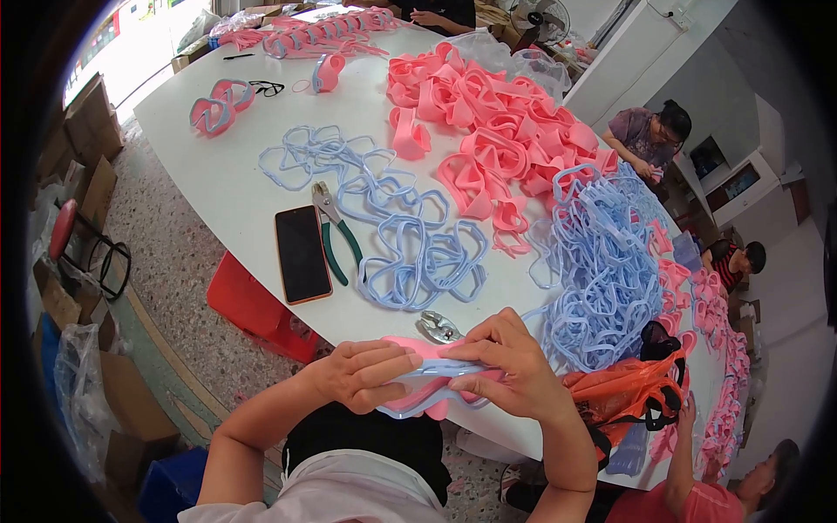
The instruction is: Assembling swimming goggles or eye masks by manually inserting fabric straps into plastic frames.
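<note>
Both my hands are at the near table edge on a pink soft goggle piece (408, 403) with a light-blue frame strip (427, 370) along it. My left hand (370, 373) presses its straight fingers along the strip's left part. On the other side, my right hand (510, 364) pinches the piece between thumb and fingers. Just beyond them lie the metal jaws of a pair of pliers (438, 327); its handles are hidden. Farther off are green-handled pliers (336, 237), a dark phone (303, 254) and loose light-blue frames (422, 263).
A pink heap of goggle pieces (497, 131) and a blue heap of frames (606, 270) cover the right side. Finished-looking goggles (221, 107) lie far left. An orange bag (623, 397) sits at right. A red stool (257, 305) stands below the edge. Other people work around the table.
</note>
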A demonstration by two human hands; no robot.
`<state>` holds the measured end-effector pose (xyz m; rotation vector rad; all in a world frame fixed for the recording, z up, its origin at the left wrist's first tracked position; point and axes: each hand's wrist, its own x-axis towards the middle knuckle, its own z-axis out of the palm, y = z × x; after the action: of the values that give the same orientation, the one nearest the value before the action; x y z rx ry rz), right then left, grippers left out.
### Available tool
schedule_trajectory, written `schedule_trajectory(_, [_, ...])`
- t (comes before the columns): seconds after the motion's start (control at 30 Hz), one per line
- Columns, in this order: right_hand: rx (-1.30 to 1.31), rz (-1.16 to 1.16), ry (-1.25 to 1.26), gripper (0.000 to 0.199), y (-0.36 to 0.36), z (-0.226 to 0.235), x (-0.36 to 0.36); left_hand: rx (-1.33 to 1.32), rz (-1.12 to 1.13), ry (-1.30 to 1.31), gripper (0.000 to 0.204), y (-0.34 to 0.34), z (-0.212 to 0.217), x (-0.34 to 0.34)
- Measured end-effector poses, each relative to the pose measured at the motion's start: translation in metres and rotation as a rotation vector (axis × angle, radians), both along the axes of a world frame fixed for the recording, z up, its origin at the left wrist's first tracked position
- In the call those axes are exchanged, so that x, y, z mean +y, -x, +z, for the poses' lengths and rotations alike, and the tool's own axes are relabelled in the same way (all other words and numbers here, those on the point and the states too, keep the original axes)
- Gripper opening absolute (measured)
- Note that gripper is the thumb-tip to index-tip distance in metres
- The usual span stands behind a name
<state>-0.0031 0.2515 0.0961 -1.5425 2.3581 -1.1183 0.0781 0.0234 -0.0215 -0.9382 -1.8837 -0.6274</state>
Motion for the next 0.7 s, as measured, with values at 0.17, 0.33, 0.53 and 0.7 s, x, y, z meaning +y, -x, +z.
schedule_trajectory(0.17, [0.012, -0.028, 0.022, 0.029, -0.003, -0.006, 0.0, 0.08, 0.004, 0.022, 0.031, 0.007, -0.009, 0.0])
schedule_trajectory(0.33, [0.169, -0.077, -0.003, 0.028, 0.001, -0.009, 0.006, -0.247, -0.021, -0.133, 0.057, 0.002, 0.026, 0.007])
schedule_trajectory(0.53, [0.258, -0.068, -0.016, 0.029, -0.005, -0.014, -0.003, -0.568, 0.077, -0.135, 0.046, 0.001, 0.05, 0.017])
schedule_trajectory(0.7, [0.253, -0.051, 0.006, 0.03, -0.003, -0.018, -0.005, -0.445, 0.054, -0.155, 0.034, 0.007, 0.039, 0.02])
